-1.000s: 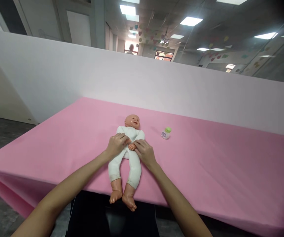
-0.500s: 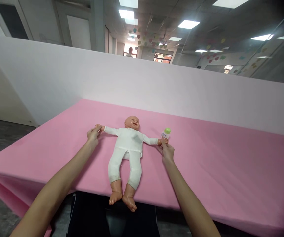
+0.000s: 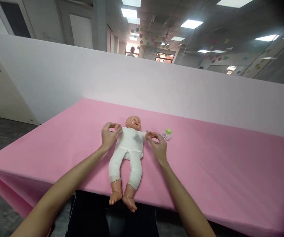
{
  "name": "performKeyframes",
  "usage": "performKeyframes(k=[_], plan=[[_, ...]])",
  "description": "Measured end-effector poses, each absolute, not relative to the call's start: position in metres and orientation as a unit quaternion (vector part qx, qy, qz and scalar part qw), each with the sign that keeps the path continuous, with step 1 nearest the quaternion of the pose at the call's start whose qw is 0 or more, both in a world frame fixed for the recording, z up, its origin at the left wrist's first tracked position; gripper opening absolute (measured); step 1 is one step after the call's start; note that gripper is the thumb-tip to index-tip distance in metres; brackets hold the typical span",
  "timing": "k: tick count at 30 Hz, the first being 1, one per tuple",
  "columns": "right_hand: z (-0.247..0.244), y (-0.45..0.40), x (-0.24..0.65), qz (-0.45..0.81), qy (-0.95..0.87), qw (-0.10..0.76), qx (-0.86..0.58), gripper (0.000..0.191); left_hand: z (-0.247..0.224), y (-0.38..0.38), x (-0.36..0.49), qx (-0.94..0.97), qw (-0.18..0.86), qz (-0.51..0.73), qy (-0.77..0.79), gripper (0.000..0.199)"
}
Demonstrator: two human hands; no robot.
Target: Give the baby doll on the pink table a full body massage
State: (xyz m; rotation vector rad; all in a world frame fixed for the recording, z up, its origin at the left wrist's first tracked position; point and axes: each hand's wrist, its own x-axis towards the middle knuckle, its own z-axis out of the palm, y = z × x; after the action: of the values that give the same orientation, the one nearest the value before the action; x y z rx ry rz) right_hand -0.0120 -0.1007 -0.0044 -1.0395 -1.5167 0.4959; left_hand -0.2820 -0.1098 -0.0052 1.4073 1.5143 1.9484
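A baby doll (image 3: 130,141) in a white cloth suit lies on its back, its head toward the wall and its bare feet over the table's near edge. My left hand (image 3: 109,135) is closed on the doll's hand at the left, beside its shoulder. On the other side, my right hand (image 3: 158,146) pinches the doll's other hand close to its upper body. Both of the doll's arms are bent inward, and my fingers partly hide them. Just beyond my right hand is a small clear bottle (image 3: 167,134) with a green cap.
A pink cloth (image 3: 218,171) covers the table. Behind it rises a low white wall (image 3: 156,85), with a person (image 3: 131,51) far off in the room beyond. A door (image 3: 4,89) stands at the left.
Both my hands have moved inward toward the doll's body, folding its outstretched arms in. The bottle stays where it was, and my right hand no longer overlaps its lower end.
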Motion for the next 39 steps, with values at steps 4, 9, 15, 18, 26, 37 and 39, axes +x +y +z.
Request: performKeyframes(k=[4, 9, 15, 18, 26, 37, 39], plan=[[-0.022, -0.12, -0.038, 0.016, -0.842, 0.39, -0.371, 0.019, -0.022, -0.123, -0.253, 0.691, 0.007, 0.492, 0.528, 0.005], [-0.04, -0.126, -0.044, -0.097, -0.881, 0.307, -0.346, 0.024, -0.034, -0.124, -0.247, 0.773, -0.059, 0.347, 0.528, 0.015], [-0.017, -0.106, -0.019, 0.098, -0.763, 0.474, -0.43, 0.022, -0.017, -0.118, -0.27, 0.666, 0.068, 0.536, 0.515, 0.007], [-0.013, -0.089, 0.007, 0.262, -0.573, 0.601, -0.493, 0.039, -0.014, -0.112, -0.298, 0.463, 0.199, 0.682, 0.53, 0.018], [-0.047, -0.063, 0.053, 0.469, -0.22, 0.608, -0.602, 0.034, -0.036, -0.101, -0.34, 0.079, 0.408, 0.728, 0.546, 0.018], [-0.004, -0.114, -0.017, 0.228, -0.668, 0.543, -0.454, 0.033, -0.008, -0.116, -0.275, 0.539, 0.142, 0.653, 0.513, 0.011], [-0.013, -0.124, -0.029, 0.122, -0.778, 0.458, -0.413, 0.02, -0.016, -0.122, -0.261, 0.654, 0.077, 0.558, 0.505, 0.007]])
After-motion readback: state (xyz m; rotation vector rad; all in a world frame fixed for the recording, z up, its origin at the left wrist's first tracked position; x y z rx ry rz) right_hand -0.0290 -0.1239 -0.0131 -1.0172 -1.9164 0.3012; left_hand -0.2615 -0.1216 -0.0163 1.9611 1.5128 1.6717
